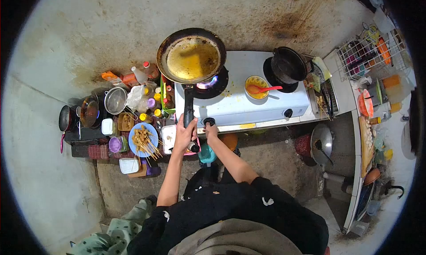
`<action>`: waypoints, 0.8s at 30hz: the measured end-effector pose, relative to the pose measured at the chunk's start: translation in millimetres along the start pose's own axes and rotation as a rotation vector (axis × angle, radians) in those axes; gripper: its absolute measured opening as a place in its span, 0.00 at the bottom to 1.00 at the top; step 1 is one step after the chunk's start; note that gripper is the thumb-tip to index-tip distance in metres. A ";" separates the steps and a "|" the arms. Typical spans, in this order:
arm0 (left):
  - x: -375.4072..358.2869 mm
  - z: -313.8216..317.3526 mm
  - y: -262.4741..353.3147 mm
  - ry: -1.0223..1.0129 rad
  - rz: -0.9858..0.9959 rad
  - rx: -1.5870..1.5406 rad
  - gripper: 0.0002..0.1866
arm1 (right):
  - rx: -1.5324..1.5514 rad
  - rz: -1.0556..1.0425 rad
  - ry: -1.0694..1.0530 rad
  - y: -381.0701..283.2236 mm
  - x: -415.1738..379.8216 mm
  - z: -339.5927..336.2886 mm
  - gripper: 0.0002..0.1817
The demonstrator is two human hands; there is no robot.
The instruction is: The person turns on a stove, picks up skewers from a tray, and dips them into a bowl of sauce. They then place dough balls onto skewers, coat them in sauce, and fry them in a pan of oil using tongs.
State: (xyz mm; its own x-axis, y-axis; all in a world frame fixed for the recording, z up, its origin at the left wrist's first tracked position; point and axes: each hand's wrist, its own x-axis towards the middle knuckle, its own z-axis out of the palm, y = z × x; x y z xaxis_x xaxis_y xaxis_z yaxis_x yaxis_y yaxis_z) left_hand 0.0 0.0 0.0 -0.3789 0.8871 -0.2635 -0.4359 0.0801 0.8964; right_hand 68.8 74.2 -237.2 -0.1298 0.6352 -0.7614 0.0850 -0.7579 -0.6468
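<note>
My left hand (184,135) is wrapped round the black handle of a frying pan (191,61), which has a layer of yellowish oil in it. The pan is held above and to the back left of the left burner (216,87), where a blue-violet flame shows past its rim. My right hand (211,131) has its fingers closed on the left control knob (209,121) at the front of the white gas stove (248,109). On the stovetop, a patterned bowl (249,95) holds orange-yellow liquid and a red spoon (271,89).
A black pot (288,66) sits on the right burner. Left of the stove are a blue plate (132,143) of skewers (144,139), bottles (151,70), a strainer (116,100) and pans. A wok (325,137) stands low at right. Another person's patterned clothing (120,233) shows at bottom left.
</note>
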 end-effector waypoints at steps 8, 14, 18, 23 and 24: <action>-9.1 2.6 -0.6 -0.011 0.012 0.037 0.13 | 0.043 -0.136 0.031 -15.3 -27.2 -3.5 0.15; -10.2 3.7 -0.5 0.000 0.015 0.035 0.12 | 0.068 -0.018 -0.156 -22.9 -31.3 -16.1 0.17; -11.0 3.4 0.0 -0.005 0.001 0.032 0.11 | 0.063 0.038 -0.113 -24.1 -31.0 -9.6 0.16; -11.1 3.5 -2.1 0.012 -0.009 0.003 0.10 | 0.182 0.206 -0.172 -31.5 -36.8 -12.8 0.17; -11.3 3.9 -2.1 0.013 -0.010 0.004 0.10 | 0.183 0.207 -0.173 -29.9 -35.2 -13.7 0.17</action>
State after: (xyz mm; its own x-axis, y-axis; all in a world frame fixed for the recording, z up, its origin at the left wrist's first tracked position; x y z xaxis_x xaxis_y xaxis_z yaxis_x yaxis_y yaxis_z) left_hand 8.4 -8.4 2.5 -0.3846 0.8805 -0.2773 -0.4365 0.0912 0.8951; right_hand 84.4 76.6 -191.7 -0.2954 0.4420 -0.8470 -0.0501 -0.8925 -0.4483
